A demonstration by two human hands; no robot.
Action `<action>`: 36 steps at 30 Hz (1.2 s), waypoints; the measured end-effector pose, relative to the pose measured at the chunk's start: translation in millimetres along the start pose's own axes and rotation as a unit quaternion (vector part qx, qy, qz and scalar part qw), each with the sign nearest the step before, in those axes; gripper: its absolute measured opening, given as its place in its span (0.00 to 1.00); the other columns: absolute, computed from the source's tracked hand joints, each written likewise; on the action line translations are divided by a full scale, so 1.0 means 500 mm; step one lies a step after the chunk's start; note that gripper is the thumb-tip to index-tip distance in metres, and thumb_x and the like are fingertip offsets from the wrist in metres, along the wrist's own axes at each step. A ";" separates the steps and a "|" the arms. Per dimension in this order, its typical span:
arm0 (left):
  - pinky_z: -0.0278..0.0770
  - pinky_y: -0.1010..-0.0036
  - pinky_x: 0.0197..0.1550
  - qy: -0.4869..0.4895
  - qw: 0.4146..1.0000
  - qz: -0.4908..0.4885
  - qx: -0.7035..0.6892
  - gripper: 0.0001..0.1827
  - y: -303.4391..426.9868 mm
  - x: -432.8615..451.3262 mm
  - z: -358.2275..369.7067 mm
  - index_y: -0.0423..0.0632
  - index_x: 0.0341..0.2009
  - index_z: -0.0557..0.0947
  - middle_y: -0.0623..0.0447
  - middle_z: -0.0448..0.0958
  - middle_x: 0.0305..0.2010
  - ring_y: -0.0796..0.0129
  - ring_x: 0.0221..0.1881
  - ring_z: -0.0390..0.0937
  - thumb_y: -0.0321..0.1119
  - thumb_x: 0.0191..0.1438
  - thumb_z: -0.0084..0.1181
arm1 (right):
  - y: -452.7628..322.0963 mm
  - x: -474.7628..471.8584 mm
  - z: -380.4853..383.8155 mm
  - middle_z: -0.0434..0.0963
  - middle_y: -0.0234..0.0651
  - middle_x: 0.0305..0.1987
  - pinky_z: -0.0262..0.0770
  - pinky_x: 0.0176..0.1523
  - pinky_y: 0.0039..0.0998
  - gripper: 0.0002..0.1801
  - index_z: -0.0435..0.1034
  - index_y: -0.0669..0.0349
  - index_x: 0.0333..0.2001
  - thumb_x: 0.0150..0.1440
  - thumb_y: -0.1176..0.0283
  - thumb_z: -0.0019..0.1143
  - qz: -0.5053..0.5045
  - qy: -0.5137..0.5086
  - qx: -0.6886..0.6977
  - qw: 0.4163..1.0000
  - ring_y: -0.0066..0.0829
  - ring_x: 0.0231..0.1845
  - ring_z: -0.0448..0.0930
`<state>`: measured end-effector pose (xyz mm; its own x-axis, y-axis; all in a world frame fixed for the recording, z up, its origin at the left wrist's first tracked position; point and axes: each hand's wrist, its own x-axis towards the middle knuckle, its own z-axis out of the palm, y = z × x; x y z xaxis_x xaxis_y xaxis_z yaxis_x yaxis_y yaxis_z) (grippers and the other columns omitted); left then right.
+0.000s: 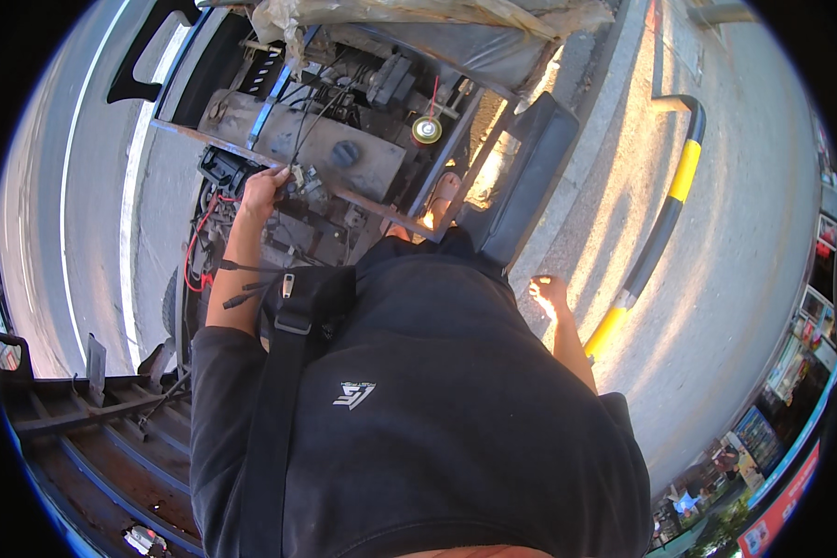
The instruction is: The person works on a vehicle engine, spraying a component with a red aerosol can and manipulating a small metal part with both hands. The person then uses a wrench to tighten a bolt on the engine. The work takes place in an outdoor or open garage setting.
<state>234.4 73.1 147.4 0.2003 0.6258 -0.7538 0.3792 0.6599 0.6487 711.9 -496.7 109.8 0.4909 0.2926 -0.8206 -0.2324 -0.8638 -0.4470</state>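
Note:
My left hand reaches over a rusty frame rail of a small open vehicle. Its thumb and finger pinch the end of a thin black cable, beside a small metal fitting among the engine parts. Left of that hand sits a black plastic housing with its top uncovered. Beyond the rail lies a dusty metal tank with a dark round cap. My right hand hangs low on the right, past the black seat cushion. Its fingers look curled; glare hides whether anything is in them.
An aerosol can with a red straw stands inside the frame. Red wires loop beside the engine. A rusty ribbed cargo bed lies at lower left. A yellow-and-black barrier rail stands on the right pavement; a road runs left.

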 end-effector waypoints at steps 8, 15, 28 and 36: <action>0.65 0.69 0.44 -0.003 1.000 -0.011 0.005 0.14 0.005 0.000 0.000 0.50 0.52 0.88 0.60 0.87 0.44 0.73 0.41 0.77 0.40 0.65 0.64 | 0.005 -0.002 0.022 0.86 0.38 0.30 0.80 0.35 0.28 0.13 0.84 0.69 0.40 0.61 0.68 0.65 0.007 0.008 0.018 1.000 0.25 0.30 0.85; 0.66 0.69 0.44 -0.002 1.000 -0.002 0.006 0.13 0.014 -0.011 0.009 0.50 0.51 0.88 0.60 0.87 0.43 0.73 0.41 0.77 0.40 0.65 0.64 | 0.003 -0.016 0.034 0.86 0.38 0.29 0.80 0.35 0.28 0.14 0.84 0.69 0.40 0.61 0.67 0.65 -0.012 -0.003 0.017 1.000 0.25 0.29 0.85; 0.67 0.69 0.42 -0.001 1.000 -0.001 0.004 0.13 0.015 -0.010 0.008 0.49 0.50 0.89 0.59 0.87 0.43 0.73 0.39 0.79 0.39 0.65 0.65 | -0.005 -0.015 0.037 0.86 0.38 0.29 0.79 0.35 0.28 0.14 0.83 0.70 0.40 0.62 0.68 0.65 -0.009 -0.019 0.031 0.999 0.24 0.29 0.84; 0.68 0.73 0.39 -0.005 1.000 -0.004 -0.008 0.12 0.014 -0.015 0.005 0.48 0.50 0.89 0.60 0.87 0.42 0.74 0.38 0.79 0.38 0.65 0.65 | -0.031 -0.017 0.045 0.85 0.37 0.29 0.78 0.34 0.27 0.13 0.83 0.71 0.41 0.63 0.70 0.64 -0.034 -0.017 -0.004 0.999 0.24 0.28 0.84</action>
<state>238.0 72.1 157.4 0.2062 0.6160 -0.7603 0.3667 0.6717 0.6437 692.6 -476.7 115.9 0.4768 0.3650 -0.7997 -0.1931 -0.8440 -0.5004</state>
